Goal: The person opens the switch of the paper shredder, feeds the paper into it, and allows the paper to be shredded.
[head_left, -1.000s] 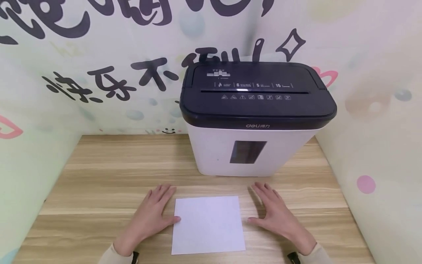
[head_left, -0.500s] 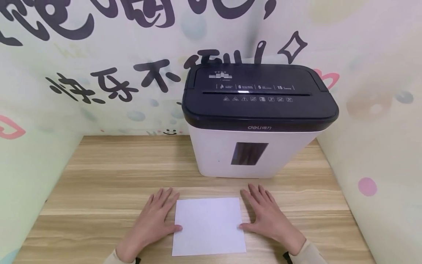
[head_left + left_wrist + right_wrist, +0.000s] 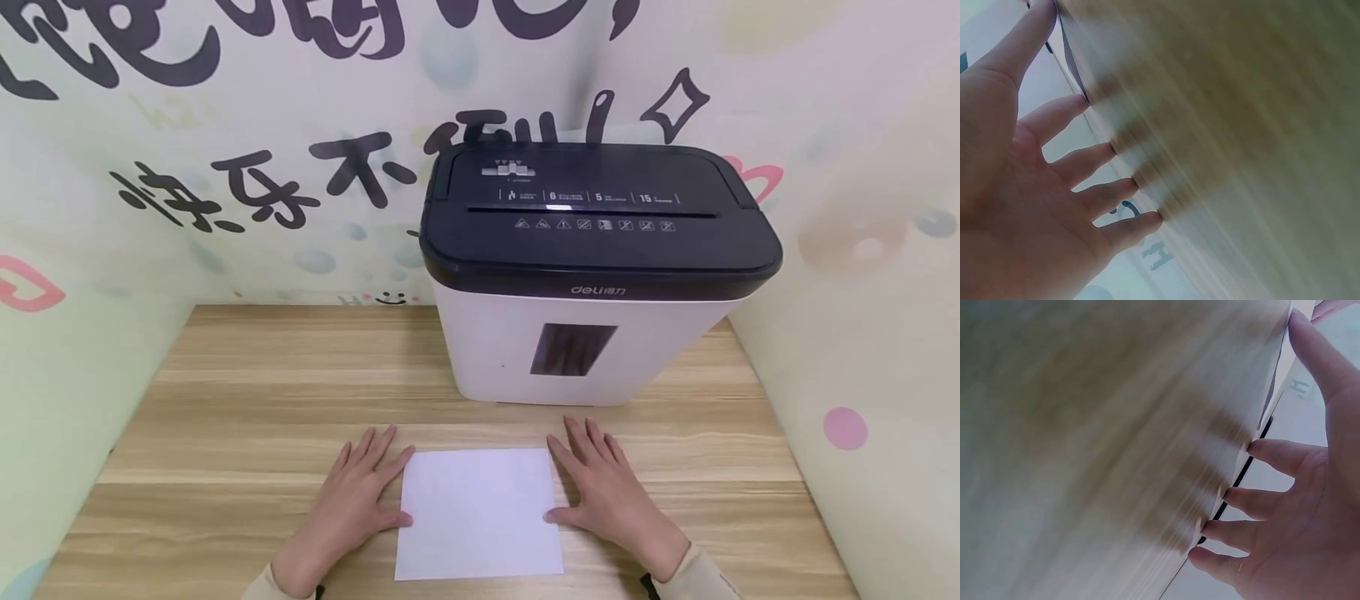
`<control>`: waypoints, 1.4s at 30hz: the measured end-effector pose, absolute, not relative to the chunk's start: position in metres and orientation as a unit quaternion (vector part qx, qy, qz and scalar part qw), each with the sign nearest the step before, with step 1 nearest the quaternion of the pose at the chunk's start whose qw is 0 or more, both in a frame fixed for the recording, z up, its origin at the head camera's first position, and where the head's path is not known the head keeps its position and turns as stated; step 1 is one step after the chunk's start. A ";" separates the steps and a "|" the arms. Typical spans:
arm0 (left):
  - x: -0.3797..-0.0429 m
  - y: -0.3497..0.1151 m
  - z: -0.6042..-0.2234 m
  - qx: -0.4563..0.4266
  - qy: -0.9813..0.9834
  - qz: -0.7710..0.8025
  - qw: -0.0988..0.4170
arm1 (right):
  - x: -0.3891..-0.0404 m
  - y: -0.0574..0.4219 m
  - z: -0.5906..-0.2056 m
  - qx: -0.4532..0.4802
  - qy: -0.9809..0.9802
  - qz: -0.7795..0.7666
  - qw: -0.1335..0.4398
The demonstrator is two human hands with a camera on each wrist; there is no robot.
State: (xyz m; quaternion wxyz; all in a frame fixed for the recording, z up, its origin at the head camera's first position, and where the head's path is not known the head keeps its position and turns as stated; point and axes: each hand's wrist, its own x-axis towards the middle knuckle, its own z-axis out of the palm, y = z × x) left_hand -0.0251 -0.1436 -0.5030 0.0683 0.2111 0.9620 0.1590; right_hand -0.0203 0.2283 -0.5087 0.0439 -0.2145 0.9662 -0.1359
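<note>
A white sheet of paper [image 3: 480, 517] lies flat on the wooden table, between the two hands. The left hand [image 3: 348, 500] has its fingers spread on the tabletop; its thumb rests on the paper's left edge and its index fingertip is at the upper left corner. On the other side the right hand [image 3: 611, 492] mirrors it, thumb on the right edge and index fingertip by the upper right corner. Both wrist views show the left hand [image 3: 1041, 169] and the right hand [image 3: 1285, 500] from the palm side, fingertips touching the wood.
Behind the paper stands a white paper shredder [image 3: 495, 350] with a dark lid [image 3: 600, 246] and a narrow feed slot on top. The wooden table [image 3: 300, 367] meets printed wall coverings [image 3: 277, 100] at the back and both sides.
The right hand has moved left, from beside the paper onto its right edge. The left index finger has come in to the upper left corner. The paper has hardly moved.
</note>
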 end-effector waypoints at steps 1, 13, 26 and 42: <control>-0.025 -0.143 -0.503 0.211 0.962 0.158 0.067 | -0.021 0.228 -0.508 -0.215 0.966 -0.136 0.043; -0.027 -0.141 -0.501 0.206 0.963 0.158 0.069 | -0.022 0.226 -0.509 -0.224 0.963 -0.141 0.049; -0.023 -0.133 -0.503 0.218 0.958 0.181 0.034 | -0.019 0.220 -0.510 -0.257 0.947 -0.195 0.013; -0.023 -0.130 -0.504 0.192 0.950 0.246 -0.018 | -0.015 0.222 -0.512 -0.186 0.911 -0.367 0.025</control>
